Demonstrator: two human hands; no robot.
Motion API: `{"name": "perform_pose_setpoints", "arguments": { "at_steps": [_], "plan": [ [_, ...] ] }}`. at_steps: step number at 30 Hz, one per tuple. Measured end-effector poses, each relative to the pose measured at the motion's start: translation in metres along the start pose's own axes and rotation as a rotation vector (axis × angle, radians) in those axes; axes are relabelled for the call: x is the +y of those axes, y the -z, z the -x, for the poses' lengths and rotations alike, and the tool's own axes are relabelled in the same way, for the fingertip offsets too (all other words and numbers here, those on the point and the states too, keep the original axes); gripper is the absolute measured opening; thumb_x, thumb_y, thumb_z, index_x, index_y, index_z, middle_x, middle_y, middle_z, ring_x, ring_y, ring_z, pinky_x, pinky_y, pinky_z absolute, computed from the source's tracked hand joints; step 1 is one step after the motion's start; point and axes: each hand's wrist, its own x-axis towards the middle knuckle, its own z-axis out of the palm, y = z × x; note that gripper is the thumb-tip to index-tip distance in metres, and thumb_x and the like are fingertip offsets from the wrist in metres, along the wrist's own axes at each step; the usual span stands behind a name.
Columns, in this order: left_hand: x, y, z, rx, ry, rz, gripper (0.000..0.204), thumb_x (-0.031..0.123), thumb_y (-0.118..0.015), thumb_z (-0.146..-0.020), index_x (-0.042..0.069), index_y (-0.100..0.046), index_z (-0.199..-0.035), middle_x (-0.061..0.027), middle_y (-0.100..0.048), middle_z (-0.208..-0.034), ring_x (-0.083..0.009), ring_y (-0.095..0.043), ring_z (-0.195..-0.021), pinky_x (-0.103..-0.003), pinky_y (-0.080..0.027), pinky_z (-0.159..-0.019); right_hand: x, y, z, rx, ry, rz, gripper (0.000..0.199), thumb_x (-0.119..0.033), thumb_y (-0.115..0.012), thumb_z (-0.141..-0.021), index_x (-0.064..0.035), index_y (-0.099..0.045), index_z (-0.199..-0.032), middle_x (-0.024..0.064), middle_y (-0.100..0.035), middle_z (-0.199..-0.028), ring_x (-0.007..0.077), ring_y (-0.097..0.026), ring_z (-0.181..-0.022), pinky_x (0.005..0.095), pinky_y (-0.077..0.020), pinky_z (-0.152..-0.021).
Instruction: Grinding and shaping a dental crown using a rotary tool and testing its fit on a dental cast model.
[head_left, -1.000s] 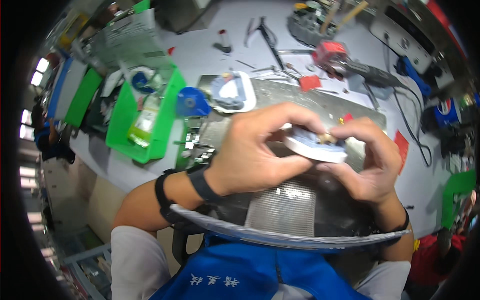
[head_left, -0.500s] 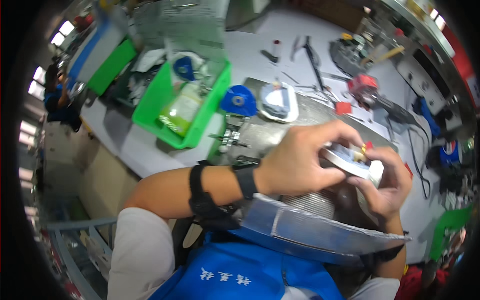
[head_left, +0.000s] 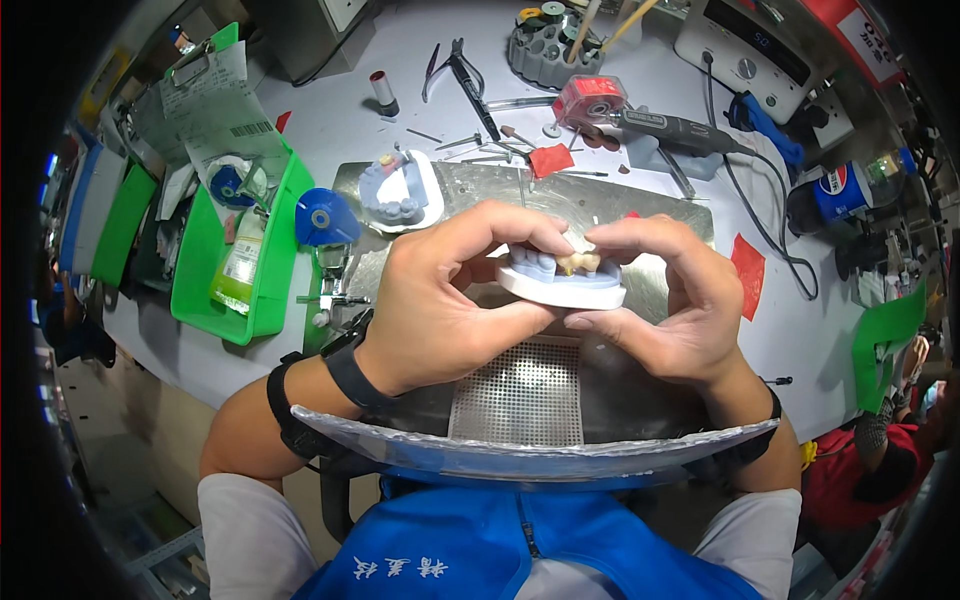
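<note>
A dental model (head_left: 555, 288) with grey teeth on a white base is held over the bench between my two hands. Tooth-coloured crowns (head_left: 578, 262) sit among its teeth, with a yellowish spot below them. My left hand (head_left: 440, 290) grips the model's left end, thumb under the base and fingers over the top. On the other end, my right hand (head_left: 680, 295) pinches it, fingertips at the crowns and thumb beneath. Part of the teeth is hidden by my fingers. A second dental model (head_left: 395, 208) rests on the metal plate behind my left hand.
At left stands a green tray (head_left: 262, 315) with papers and a packet, beside an articulator with a blue disc (head_left: 328, 217). Behind lie pliers (head_left: 468, 85), a rotary handpiece (head_left: 670, 130) and a bur holder (head_left: 550, 55). A perforated grille (head_left: 515, 395) lies below my hands, before a foil-covered edge (head_left: 540, 450).
The view has swung, so the bench appears shifted left. Both hands still hold the dental model, now more level and centred in front of me, its teeth side more exposed.
</note>
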Motion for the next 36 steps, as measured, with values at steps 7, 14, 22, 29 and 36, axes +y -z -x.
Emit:
{"name": "perform_pose_setpoints", "arguments": {
  "at_steps": [7, 14, 22, 29, 36],
  "plan": [
    [0.017, -0.001, -0.003, -0.073, 0.236, 0.174, 0.068, -0.009, -0.073, -0.089, -0.002, -0.045, -0.151, -0.0183, -0.067, -0.129, -0.0230, -0.068, -0.120, -0.036, -0.061, -0.099, -0.003, 0.003, 0.000, -0.003, -0.169, -0.057, 0.046, -0.013, -0.090, -0.084, -0.0004, -0.071, -0.123, 0.0085, -0.078, -0.099, 0.0141, -0.073, -0.088, 0.0279, -0.0555, -0.075],
    [0.015, 0.005, -0.013, -0.131, 0.599, 0.339, 0.077, 0.053, -0.042, -0.112, -0.004, -0.031, -0.161, -0.0236, -0.069, -0.127, -0.0297, -0.075, -0.107, -0.037, -0.069, -0.073, -0.005, 0.012, -0.011, 0.037, -0.849, -0.551, 0.051, -0.022, -0.079, -0.098, 0.0035, -0.056, -0.136, 0.0098, -0.076, -0.088, 0.0069, -0.064, -0.067, 0.0209, -0.0479, -0.057],
    [0.010, 0.008, -0.012, -0.127, 0.601, 0.460, 0.071, 0.048, -0.050, -0.111, -0.003, -0.035, -0.159, -0.0207, -0.063, -0.138, -0.0272, -0.069, -0.121, -0.037, -0.066, -0.084, 0.001, 0.009, -0.005, 0.106, -0.639, -0.611, 0.055, -0.013, -0.081, -0.095, 0.0017, -0.055, -0.140, 0.0098, -0.074, -0.101, 0.0089, -0.067, -0.081, 0.0206, -0.0529, -0.065],
    [0.008, 0.009, -0.009, -0.158, 0.421, 0.406, 0.063, 0.019, -0.073, -0.102, 0.001, -0.045, -0.155, -0.0139, -0.061, -0.140, -0.0187, -0.061, -0.128, -0.034, -0.053, -0.106, 0.004, 0.005, 0.002, 0.055, -0.322, -0.346, 0.064, -0.003, -0.087, -0.086, 0.0002, -0.056, -0.142, 0.0115, -0.063, -0.134, 0.0177, -0.068, -0.113, 0.0293, -0.0605, -0.092],
    [0.006, 0.009, -0.010, -0.175, 0.328, 0.437, 0.062, 0.010, -0.076, -0.099, -0.001, -0.048, -0.153, -0.0130, -0.061, -0.140, -0.0187, -0.061, -0.129, -0.034, -0.049, -0.111, 0.005, 0.008, 0.004, -0.004, -0.185, -0.259, 0.064, 0.000, -0.087, -0.083, 0.0000, -0.058, -0.140, 0.0114, -0.063, -0.134, 0.0194, -0.069, -0.116, 0.0320, -0.0617, -0.093]
  ]
}}
